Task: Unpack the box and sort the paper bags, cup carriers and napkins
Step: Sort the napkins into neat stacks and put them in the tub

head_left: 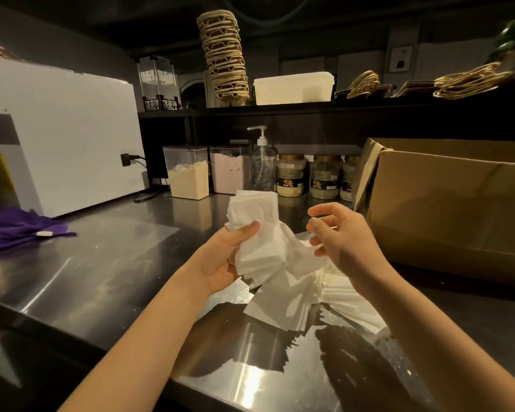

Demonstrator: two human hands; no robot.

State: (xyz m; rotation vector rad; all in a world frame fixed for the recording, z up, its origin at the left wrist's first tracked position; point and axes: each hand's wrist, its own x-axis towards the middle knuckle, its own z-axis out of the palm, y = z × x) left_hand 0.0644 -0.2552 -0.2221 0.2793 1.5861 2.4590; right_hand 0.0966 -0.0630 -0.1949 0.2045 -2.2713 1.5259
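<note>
A thick wad of white napkins [256, 233] is gripped in the left hand [228, 258], above the steel surface [116, 263] and well left of the box [446, 209]. The sheets are square, plain and unprinted, and their edges are fanned out unevenly rather than squared up. The thumb is pressed across the front of the wad and the fingers are wrapped behind it. The right hand [339, 233] is held just beside the wad with its fingers curled inward; whether a thin clear film is pinched between them cannot be told. Below both hands a loose heap of napkins [295, 304] is spread on a crinkled clear wrapper [225, 297]. The brown cardboard box is stood at the right with a flap raised. Along the back of the surface, jars [290, 176] with black labels and an orange picture are lined up, their print too small to be read, beside a clear pump bottle [260, 165] and two powder containers [188, 173]. On the shelf [280, 110] above, a tall tilted stack of cup carriers [225, 55] and flat paper bags [470, 81] with twisted handles are kept, together with clear cases [156, 84] marked in white Chinese characters that cannot be read with certainty.
</note>
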